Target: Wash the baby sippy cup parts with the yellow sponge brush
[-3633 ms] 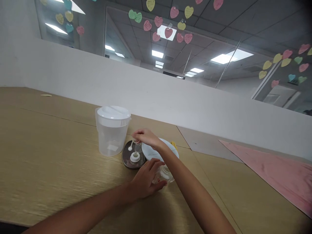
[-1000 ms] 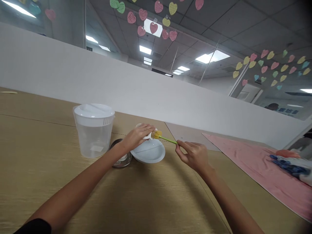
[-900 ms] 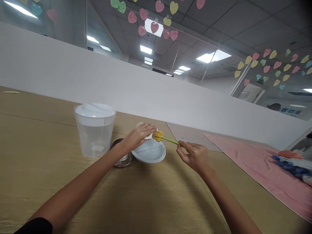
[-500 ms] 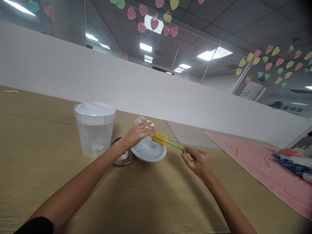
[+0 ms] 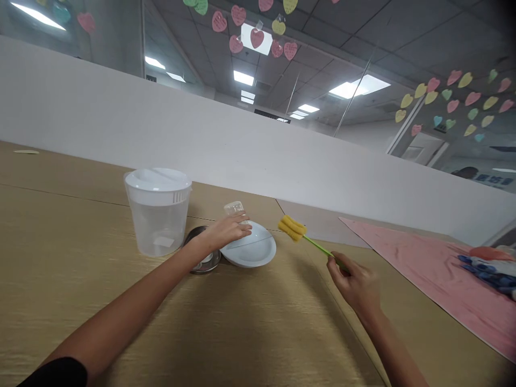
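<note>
My left hand (image 5: 230,230) is closed around a clear bottle (image 5: 234,207) over the left side of a white bowl (image 5: 252,251); the fingers hide much of the bottle. In my right hand (image 5: 352,279) is a bottle brush (image 5: 292,228) with a yellow sponge head and a thin green handle. Its head is up in the air, right of the bowl and apart from the bottle. Partly behind my left wrist, a round metal dish (image 5: 213,263) holds small white pieces that I cannot make out fully.
A clear plastic pitcher (image 5: 159,226) with a white lid stands left of the metal dish. On the right lies a pink cloth (image 5: 427,269) with a blue, white and orange bundle (image 5: 489,271) on it. A white partition (image 5: 242,145) runs behind the table.
The brush has come away from the bottle's mouth, moving right with my right hand. My left hand has lowered slightly with the bottle, which has tilted differently.
</note>
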{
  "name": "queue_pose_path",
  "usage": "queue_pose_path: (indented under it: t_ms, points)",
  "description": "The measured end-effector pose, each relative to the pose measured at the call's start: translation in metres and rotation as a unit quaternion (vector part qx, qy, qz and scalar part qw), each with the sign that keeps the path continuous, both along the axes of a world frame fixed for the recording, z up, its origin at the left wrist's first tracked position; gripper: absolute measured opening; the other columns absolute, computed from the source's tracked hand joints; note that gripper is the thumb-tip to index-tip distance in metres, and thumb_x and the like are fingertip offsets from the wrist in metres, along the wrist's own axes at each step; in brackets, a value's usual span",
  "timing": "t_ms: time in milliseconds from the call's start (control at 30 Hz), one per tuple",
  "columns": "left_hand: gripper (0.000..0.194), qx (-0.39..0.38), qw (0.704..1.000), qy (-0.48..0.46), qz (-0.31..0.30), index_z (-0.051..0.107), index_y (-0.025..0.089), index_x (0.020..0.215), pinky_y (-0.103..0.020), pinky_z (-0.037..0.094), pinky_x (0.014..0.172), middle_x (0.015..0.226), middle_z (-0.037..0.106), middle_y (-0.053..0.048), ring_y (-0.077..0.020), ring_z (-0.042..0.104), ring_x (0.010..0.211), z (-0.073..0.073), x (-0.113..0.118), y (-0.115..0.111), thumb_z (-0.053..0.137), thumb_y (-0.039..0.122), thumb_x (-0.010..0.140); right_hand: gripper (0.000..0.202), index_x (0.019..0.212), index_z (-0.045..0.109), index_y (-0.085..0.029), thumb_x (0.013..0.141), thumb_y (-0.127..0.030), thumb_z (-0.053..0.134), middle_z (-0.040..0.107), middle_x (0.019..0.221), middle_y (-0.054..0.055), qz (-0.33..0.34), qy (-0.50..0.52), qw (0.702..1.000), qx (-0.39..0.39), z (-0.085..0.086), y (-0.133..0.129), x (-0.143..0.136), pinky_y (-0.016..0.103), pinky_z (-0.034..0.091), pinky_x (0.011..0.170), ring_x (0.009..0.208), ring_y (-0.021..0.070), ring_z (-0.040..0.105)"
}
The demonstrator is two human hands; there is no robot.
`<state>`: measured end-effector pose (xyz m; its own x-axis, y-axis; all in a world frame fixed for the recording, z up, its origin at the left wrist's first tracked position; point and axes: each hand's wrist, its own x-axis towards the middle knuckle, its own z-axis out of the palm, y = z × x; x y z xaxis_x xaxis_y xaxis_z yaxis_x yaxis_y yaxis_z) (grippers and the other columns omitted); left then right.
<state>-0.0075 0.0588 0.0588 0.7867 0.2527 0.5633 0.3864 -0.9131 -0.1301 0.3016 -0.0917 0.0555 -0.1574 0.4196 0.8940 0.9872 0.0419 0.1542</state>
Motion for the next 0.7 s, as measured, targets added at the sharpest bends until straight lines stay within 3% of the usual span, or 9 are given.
queue_pose_path:
  t_ms: [167, 333, 467, 600, 700]
  points:
    - [0.030, -0.024, 0.999, -0.025, -0.009, 0.062, 0.024, 0.099, -0.038, 0.033, 0.106, 0.110, 0.065, -0.001, -0.0159, 0.047, 0.119, 0.004, 0.002, -0.001, 0.041, 0.007, 0.088, 0.030, 0.070, 0.068, -0.016, 0.082, -0.034, 0.048, 0.056, 0.045, -0.001, -0.013, 0.024, 1.000, -0.002, -0.001, -0.001, 0.000, 0.018, 0.031, 0.043, 0.038, 0.0076, 0.049]
    - [0.029, -0.027, 0.998, -0.052, 0.003, 0.062, 0.023, 0.102, -0.043, 0.026, 0.110, 0.114, 0.063, -0.002, -0.0167, 0.046, 0.120, 0.017, -0.006, -0.002, 0.039, 0.010, 0.089, 0.031, 0.071, 0.068, -0.015, 0.082, -0.035, 0.047, 0.057, 0.047, 0.000, -0.017, 0.048, 0.999, -0.011, -0.001, -0.003, -0.003, 0.018, 0.031, 0.043, 0.038, 0.0076, 0.049]
    - [0.032, -0.066, 0.993, -0.100, -0.011, 0.059, 0.020, 0.110, -0.043, 0.032, 0.106, 0.117, 0.061, -0.005, -0.0204, 0.048, 0.118, 0.026, -0.010, -0.013, 0.047, 0.009, 0.083, 0.035, 0.071, 0.067, -0.015, 0.083, -0.038, 0.044, 0.054, 0.044, -0.001, -0.015, 0.090, 0.996, -0.025, 0.005, -0.006, -0.008, 0.018, 0.031, 0.042, 0.037, 0.0076, 0.047]
    - [0.047, -0.201, 0.941, -0.269, 0.027, 0.054, 0.021, 0.119, -0.038, 0.043, 0.097, 0.122, 0.058, -0.006, -0.0231, 0.054, 0.112, 0.033, 0.001, -0.036, 0.065, 0.028, 0.074, 0.038, 0.069, 0.065, -0.015, 0.082, -0.045, 0.046, 0.048, 0.040, -0.002, -0.024, 0.200, 0.978, -0.056, 0.001, -0.033, -0.015, 0.018, 0.031, 0.038, 0.035, 0.0087, 0.043]
    - [0.054, -0.319, 0.888, -0.332, 0.010, 0.051, 0.018, 0.118, -0.034, 0.049, 0.089, 0.117, 0.061, -0.008, -0.0231, 0.058, 0.105, 0.037, 0.014, -0.051, 0.070, 0.033, 0.069, 0.038, 0.069, 0.065, -0.017, 0.079, -0.049, 0.049, 0.055, 0.046, 0.000, -0.012, 0.253, 0.963, -0.088, -0.029, -0.069, -0.034, 0.020, 0.036, 0.037, 0.038, 0.0121, 0.049]
